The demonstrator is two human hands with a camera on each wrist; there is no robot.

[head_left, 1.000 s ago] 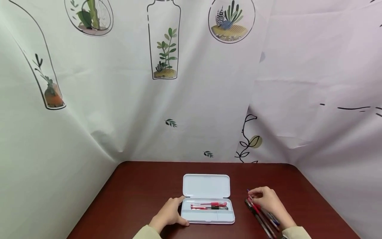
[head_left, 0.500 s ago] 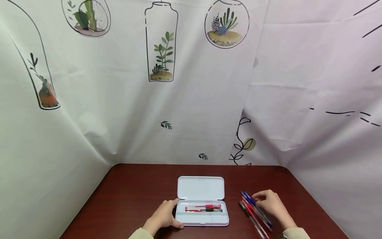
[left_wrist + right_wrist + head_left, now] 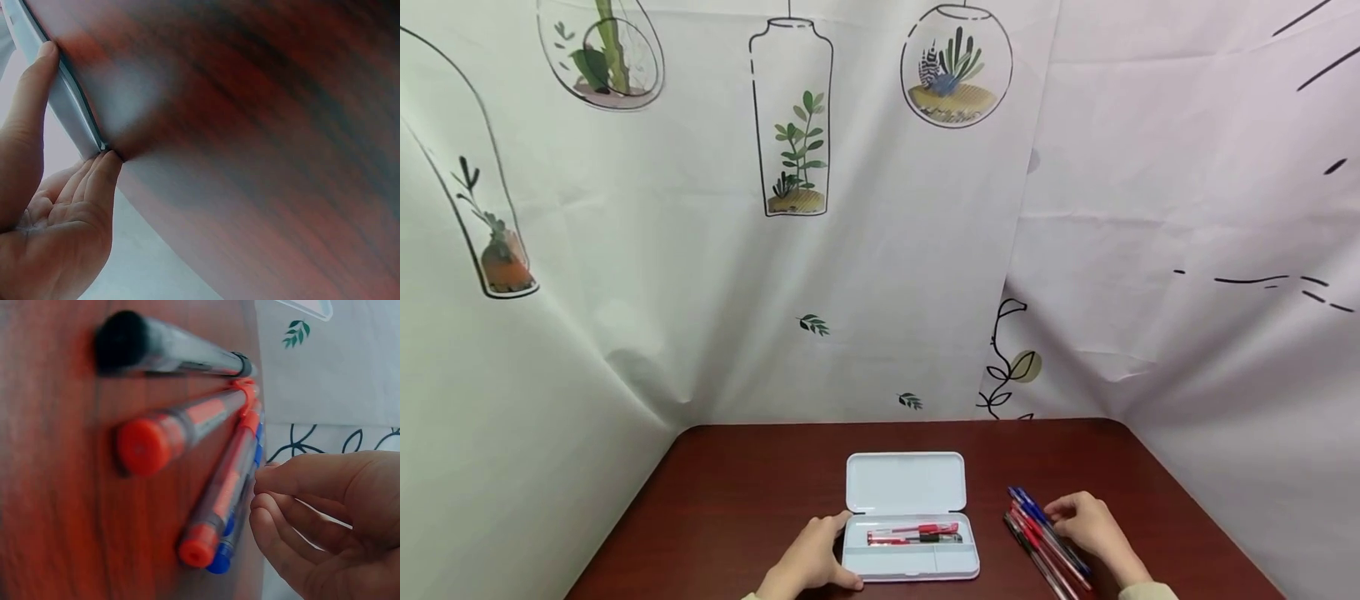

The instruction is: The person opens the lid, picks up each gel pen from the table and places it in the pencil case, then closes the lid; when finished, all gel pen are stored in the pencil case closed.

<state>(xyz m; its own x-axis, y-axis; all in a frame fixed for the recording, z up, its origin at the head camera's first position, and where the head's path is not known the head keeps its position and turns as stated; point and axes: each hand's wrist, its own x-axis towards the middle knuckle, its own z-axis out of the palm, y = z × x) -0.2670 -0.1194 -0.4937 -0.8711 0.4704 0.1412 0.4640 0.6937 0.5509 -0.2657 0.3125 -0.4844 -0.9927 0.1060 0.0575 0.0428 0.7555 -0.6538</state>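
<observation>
An open white pencil case [image 3: 880, 563] lies on the table with its lid [image 3: 906, 482] folded back. Inside are a red-capped pen [image 3: 936, 528] and a black-capped pen [image 3: 934, 538]. My left hand [image 3: 808, 554] grips the case's left end, thumb at the front corner and fingers at the back; the left wrist view shows them along the case edge [image 3: 72, 106]. To the right, my right hand [image 3: 1090, 527] is beside a bundle of pens, fingertips close to a blue pen [image 3: 1028, 503]. Fingers bend loosely there, and I see nothing between them.
Within the bundle lie red pens [image 3: 149, 442] and a black-capped pen [image 3: 181, 347], fanned toward the table's front edge. A dark red-brown table [image 3: 760, 475] reaches back to a white printed curtain [image 3: 880, 292], which also hangs at both sides.
My right hand has drawn back to the right side of the pens, whose blue caps now show. The left hand keeps its grip on the case. The head view has shifted slightly.
</observation>
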